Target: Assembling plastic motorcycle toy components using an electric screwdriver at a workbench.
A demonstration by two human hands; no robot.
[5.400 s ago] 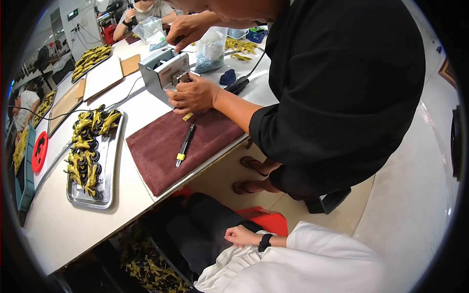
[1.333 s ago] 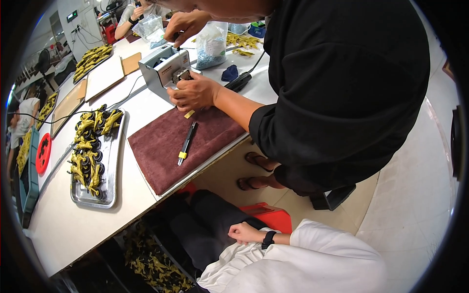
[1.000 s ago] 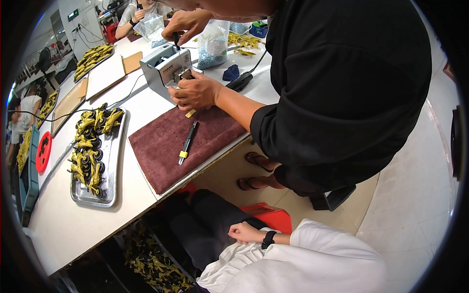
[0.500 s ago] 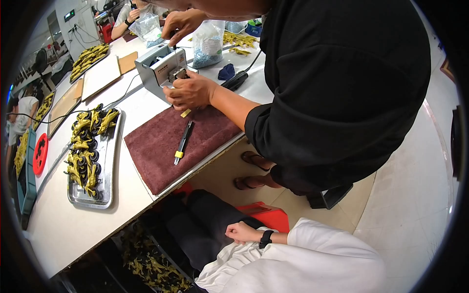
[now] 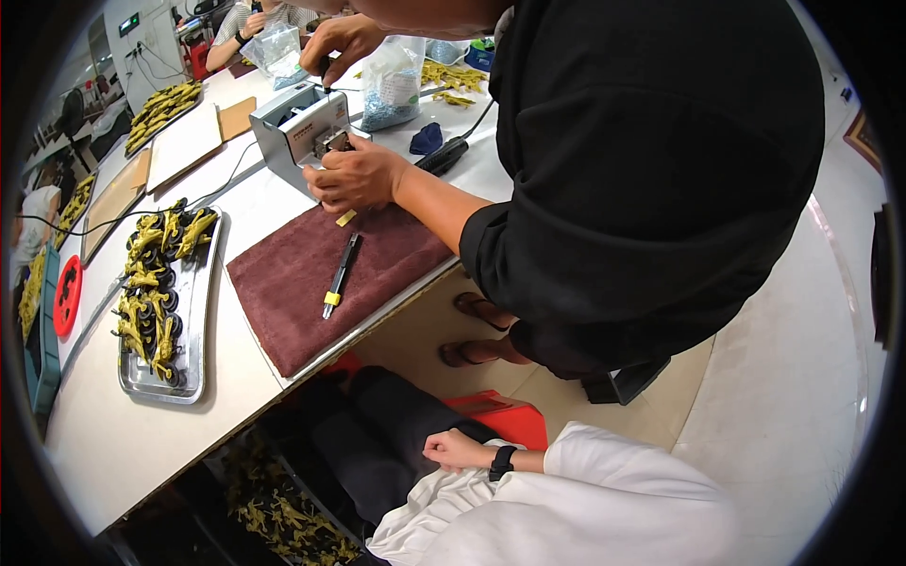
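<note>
My right hand (image 5: pixel 457 450), with a black watch (image 5: pixel 502 462) at the wrist, rests on my lap, fingers curled into a loose fist with nothing visible in it. My left hand is out of view. In front of me a co-worker in a black shirt (image 5: pixel 651 179) bends over a small grey machine (image 5: pixel 293 141) on the table. One co-worker hand (image 5: pixel 344 45) grips a black-handled tool (image 5: pixel 327 75) pointing down at the machine's top. The other co-worker hand (image 5: pixel 357 176) is at the machine's front. A utility knife (image 5: pixel 342 275) lies on the folded maroon cloth (image 5: pixel 283 274).
On the left, a metal tray (image 5: pixel 193 349) carries several yellow-and-black parts (image 5: pixel 151 302). A bag of bluish pieces (image 5: pixel 390 90) stands behind the machine. A cable (image 5: pixel 94 224) crosses the table. Below the table edge sit more yellow parts (image 5: pixel 283 519) and a red stool (image 5: pixel 500 415).
The whole view has shifted slightly, so things appear a little further left. My right hand stays on my lap. The co-worker's hands remain at the machine.
</note>
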